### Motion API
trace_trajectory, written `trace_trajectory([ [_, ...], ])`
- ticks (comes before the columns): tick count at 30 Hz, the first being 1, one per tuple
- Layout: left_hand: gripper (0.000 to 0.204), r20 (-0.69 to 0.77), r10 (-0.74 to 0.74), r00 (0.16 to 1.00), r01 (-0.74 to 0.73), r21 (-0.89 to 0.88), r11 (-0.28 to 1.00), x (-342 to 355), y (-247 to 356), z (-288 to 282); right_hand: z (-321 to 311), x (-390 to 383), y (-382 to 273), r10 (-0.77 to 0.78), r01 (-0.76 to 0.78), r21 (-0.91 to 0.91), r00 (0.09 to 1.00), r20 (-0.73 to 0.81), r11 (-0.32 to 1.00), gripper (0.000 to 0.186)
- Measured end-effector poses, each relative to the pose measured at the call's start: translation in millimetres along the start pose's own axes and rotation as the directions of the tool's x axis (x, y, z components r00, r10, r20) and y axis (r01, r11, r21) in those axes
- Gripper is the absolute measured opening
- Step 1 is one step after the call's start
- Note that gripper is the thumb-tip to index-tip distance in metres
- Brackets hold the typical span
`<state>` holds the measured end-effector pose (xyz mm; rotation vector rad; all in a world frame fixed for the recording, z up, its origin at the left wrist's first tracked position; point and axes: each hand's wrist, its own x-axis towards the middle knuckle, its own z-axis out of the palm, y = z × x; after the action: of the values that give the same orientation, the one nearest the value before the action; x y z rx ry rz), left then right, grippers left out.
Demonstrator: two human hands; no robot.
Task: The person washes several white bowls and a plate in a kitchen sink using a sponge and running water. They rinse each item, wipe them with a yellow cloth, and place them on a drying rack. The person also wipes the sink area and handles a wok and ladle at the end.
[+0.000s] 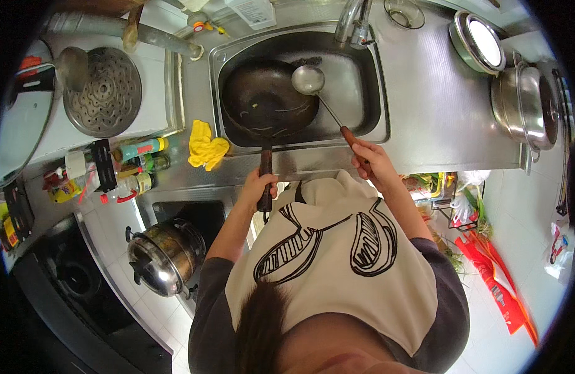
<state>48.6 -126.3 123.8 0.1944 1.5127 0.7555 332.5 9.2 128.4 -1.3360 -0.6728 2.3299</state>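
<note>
A dark wok (268,93) rests in the left part of the metal sink (365,100), its handle pointing toward me. My left hand (257,189) is closed round that wooden handle. In my right hand (376,163) is a ladle (309,80), gripped by its brown handle. The ladle's round metal bowl is over the wok's right rim; whether the two touch I cannot tell. A small pale scrap lies inside the wok. Behind the wok's rim, a dark scrubber-like patch (307,62) is partly visible. The faucet (354,25) stands at the sink's back edge.
A yellow cloth (207,146) lies left of the sink. Bottles (141,148) stand farther left, with a steamer plate (103,92) on the wall side. At right are metal pots (524,106) and a bowl (477,42). A lidded pot (166,257) is at lower left.
</note>
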Motion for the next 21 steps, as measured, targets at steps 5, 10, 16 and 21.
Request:
trace_trajectory([
  [5, 0.01, 0.279, -0.115, 0.953, 0.26, -0.566, 0.783, 22.7, 4.8, 34.1, 2.5, -6.7, -15.5, 0.002, 0.0, 0.069, 0.999, -0.032, 0.998, 0.032],
  [10, 0.013, 0.246, -0.02, 0.969, 0.158, -0.556, 0.816, 43.8, 2.5, 99.8, -5.7, -15.1, -29.0, -0.034, 0.032, -0.032, 0.998, -0.06, 0.999, 0.05],
  [16, 0.024, 0.474, -0.068, 0.878, 0.337, -0.51, 0.792, 69.2, -12.1, 183.6, -14.1, -24.6, -43.0, -0.093, 0.087, -0.141, 0.995, -0.036, 0.986, 0.05],
  [21, 0.019, 0.659, 0.001, 0.752, 0.397, -0.455, 0.797, 107.1, -21.8, 222.8, -16.4, -12.2, -40.9, -0.112, 0.1, -0.234, 0.993, -0.038, 0.967, 0.048],
])
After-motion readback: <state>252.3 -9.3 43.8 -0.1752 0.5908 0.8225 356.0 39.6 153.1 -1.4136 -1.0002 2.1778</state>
